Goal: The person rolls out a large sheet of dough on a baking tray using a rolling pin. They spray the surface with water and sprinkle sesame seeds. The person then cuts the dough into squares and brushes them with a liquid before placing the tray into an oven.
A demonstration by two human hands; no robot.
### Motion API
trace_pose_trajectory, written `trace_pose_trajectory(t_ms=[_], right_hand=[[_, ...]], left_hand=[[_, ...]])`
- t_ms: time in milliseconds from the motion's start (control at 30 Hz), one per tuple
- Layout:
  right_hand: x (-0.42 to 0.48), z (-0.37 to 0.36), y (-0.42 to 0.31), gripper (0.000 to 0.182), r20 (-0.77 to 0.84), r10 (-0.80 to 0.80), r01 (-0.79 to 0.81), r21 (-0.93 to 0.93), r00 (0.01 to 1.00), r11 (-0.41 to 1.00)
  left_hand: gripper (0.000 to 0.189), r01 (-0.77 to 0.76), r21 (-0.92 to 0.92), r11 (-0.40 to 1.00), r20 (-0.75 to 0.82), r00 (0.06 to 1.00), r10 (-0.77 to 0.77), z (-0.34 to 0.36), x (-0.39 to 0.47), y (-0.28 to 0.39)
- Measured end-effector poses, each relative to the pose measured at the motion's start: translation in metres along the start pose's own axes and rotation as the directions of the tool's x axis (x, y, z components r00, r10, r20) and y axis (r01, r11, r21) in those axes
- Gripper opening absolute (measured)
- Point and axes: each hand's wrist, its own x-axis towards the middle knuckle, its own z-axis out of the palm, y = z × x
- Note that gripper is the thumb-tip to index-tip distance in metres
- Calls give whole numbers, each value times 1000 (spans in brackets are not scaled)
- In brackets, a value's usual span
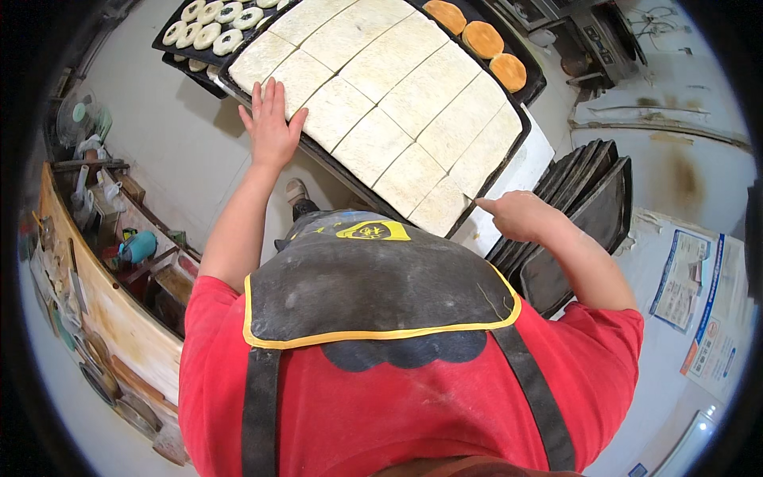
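A large flat sheet of pale dough (381,71), scored by cuts into rectangles, fills a dark baking tray (354,189) in front of me. My left hand (273,125) rests spread at the tray's left edge, its fingertips over the dough's rim. At the near right corner is my right hand (520,214), index finger extended and the others curled. Its fingertip meets the tray's rim beside a cut whose dough edge is slightly raised. Whether a small blade sits in that hand is hidden.
Beyond, a tray of ring-shaped dough pieces (207,36) and a tray with browned round breads (483,39) flank the sheet. Stacked dark trays (575,226) lean at right. A wooden worktable (128,298) with tools, a rolling pin (136,377) and a fan (80,116) stand left.
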Motion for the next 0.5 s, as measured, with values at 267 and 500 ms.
trace_pose_trajectory(t_ms=[267,500], right_hand=[[9,-83,7,49,-102,-31,40,96,994,995],[143,-198,-30,43,-824,-67,242,87,563,966]], left_hand=[[79,12,-57,998,75,997,-8,-8,2,-1],[110,-72,-114,991,342,934,108,-51,6,-7]])
